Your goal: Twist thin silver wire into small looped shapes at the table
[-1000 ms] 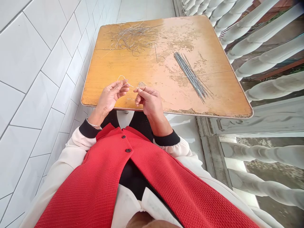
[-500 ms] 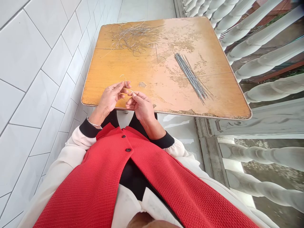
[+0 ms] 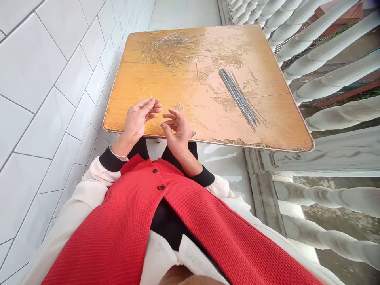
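Between thumb and fingertips, my left hand [image 3: 139,116] pinches a thin, curved piece of wire [image 3: 155,124]. One bent end of the wire rises above those fingers, and a rounded loop hangs out on the right side. Close beside that loop is my right hand [image 3: 179,132], its fingers spread and its thumb at or near the wire's lower curve; contact is hard to make out. Both hands are over the near edge of the worn wooden table [image 3: 124,95].
A tangle of bent wires [image 3: 170,47] lies at the table's far left. Toward the right rests a bundle of straight grey wires [image 3: 237,97], with a long single wire [image 3: 270,96] across it. A tiled wall [image 3: 44,99] stands left, a white balustrade [image 3: 326,83] right.
The fingers of my right hand have opened from their pinch on the wire. More of the wire's loop now shows between the hands, and its upper end has turned up and left.
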`<state>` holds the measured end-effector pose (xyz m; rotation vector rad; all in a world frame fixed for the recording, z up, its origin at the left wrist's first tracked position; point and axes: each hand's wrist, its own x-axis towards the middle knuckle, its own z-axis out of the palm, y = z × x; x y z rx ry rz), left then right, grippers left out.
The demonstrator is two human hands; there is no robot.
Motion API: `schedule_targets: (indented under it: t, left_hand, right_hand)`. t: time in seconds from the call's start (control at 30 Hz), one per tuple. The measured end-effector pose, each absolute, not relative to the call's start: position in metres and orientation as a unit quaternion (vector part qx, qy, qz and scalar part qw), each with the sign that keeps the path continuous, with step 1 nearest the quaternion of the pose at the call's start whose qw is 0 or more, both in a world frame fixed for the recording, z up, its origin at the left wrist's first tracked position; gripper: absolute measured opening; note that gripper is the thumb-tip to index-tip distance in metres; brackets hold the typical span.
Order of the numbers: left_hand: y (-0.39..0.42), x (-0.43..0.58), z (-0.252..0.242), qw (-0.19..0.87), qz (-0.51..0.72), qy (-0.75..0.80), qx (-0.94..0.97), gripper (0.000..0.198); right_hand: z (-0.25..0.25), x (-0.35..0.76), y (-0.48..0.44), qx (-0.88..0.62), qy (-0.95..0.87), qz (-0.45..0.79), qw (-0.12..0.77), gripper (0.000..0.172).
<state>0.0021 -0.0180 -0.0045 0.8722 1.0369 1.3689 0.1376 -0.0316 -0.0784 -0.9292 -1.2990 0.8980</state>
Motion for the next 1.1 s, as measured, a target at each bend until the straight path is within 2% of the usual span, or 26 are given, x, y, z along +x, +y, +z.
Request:
schedule_targets:
  t: [0.1, 0.23, 0.37, 0.57, 0.73, 0.9, 1.03, 1.1]
  left_hand:
    - [-0.018, 0.003, -0.005, 0.585, 0.582, 0.444, 0.35, 0.014]
    - [-0.018, 0.003, -0.009, 0.596, 0.584, 0.438, 0.335, 0.014]
    - [-0.019, 0.005, -0.011, 0.597, 0.588, 0.435, 0.329, 0.016]
    - [-0.025, 0.012, -0.008, 0.597, 0.588, 0.433, 0.333, 0.018]
    - [-0.024, 0.007, -0.013, 0.612, 0.554, 0.422, 0.374, 0.019]
    - [-0.019, -0.006, -0.018, 0.659, 0.447, 0.361, 0.485, 0.024]
    - [-0.014, -0.013, -0.017, 0.66, 0.439, 0.359, 0.493, 0.024]
    - [-0.013, -0.014, -0.017, 0.653, 0.45, 0.366, 0.486, 0.024]
  right_hand:
    - [-0.084, 0.136, -0.026, -0.432, -0.625, 0.273, 0.59, 0.038]
    - [-0.08, 0.14, -0.02, -0.424, -0.639, 0.256, 0.588, 0.021]
    - [-0.069, 0.143, -0.024, -0.409, -0.597, 0.307, 0.618, 0.026]
    - [-0.054, 0.141, -0.024, -0.351, -0.483, 0.461, 0.656, 0.039]
    - [-0.034, 0.156, -0.016, -0.394, -0.478, 0.528, 0.581, 0.038]
    - [-0.02, 0.169, -0.009, -0.394, -0.523, 0.58, 0.484, 0.033]
    - [-0.02, 0.171, -0.009, -0.382, -0.539, 0.569, 0.488, 0.028]
    - [-0.022, 0.172, -0.01, -0.358, -0.546, 0.57, 0.5, 0.032]
